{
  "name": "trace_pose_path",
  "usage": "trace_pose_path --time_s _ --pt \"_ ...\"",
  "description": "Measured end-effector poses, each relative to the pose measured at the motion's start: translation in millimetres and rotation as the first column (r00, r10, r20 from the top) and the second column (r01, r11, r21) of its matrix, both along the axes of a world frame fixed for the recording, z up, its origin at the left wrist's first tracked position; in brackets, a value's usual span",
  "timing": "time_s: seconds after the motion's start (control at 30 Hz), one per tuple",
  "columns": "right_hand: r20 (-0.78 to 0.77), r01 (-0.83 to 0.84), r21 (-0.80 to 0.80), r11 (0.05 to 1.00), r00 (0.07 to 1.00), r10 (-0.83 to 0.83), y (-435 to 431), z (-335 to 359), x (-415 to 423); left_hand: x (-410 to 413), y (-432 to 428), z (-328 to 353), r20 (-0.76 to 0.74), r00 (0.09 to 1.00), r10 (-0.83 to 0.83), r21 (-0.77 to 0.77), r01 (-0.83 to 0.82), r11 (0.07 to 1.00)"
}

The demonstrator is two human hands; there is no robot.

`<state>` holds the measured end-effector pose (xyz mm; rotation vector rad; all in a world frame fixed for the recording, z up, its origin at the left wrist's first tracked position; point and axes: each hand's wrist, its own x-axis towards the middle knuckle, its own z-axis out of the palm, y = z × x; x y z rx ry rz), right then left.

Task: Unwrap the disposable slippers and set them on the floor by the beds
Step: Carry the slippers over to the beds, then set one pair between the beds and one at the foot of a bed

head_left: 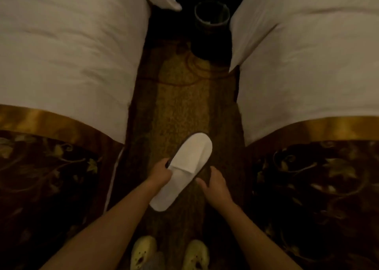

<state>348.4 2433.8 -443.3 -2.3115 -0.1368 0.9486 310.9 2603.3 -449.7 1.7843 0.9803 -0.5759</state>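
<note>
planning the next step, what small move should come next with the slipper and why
Probably lower the slipper onto the carpet: it looks unwrapped, the left hand grips its edge, and the right hand is at its other side.

Count: 1 white disposable slipper (190,155). 2 hands: left hand (162,172), right hand (215,182). 2 beds (71,54) flanking slipper. 1 waste bin (211,17) beyond slipper. 2 yellow clogs (143,251).

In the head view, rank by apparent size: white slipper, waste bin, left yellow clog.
1. white slipper
2. waste bin, which is farther off, so its true size is unsure
3. left yellow clog, cut off by the frame edge
</note>
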Motion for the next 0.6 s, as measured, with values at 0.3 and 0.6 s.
trace_pose_path --time_s 0.3,0.6 --pt "0.056 0.355 0.035 0.934 0.933 -0.356 27.1 -209.7 63.1 39.4 40.1 -208.4 -0.062 0.97 -0.237 -0.12 0.228 0.966" --pt "-0.153 0.438 0.119 0.891 0.895 -0.42 11.4 -304.1 97.8 54.8 64.9 -279.7 -0.093 0.908 -0.409 -0.142 0.395 0.908"
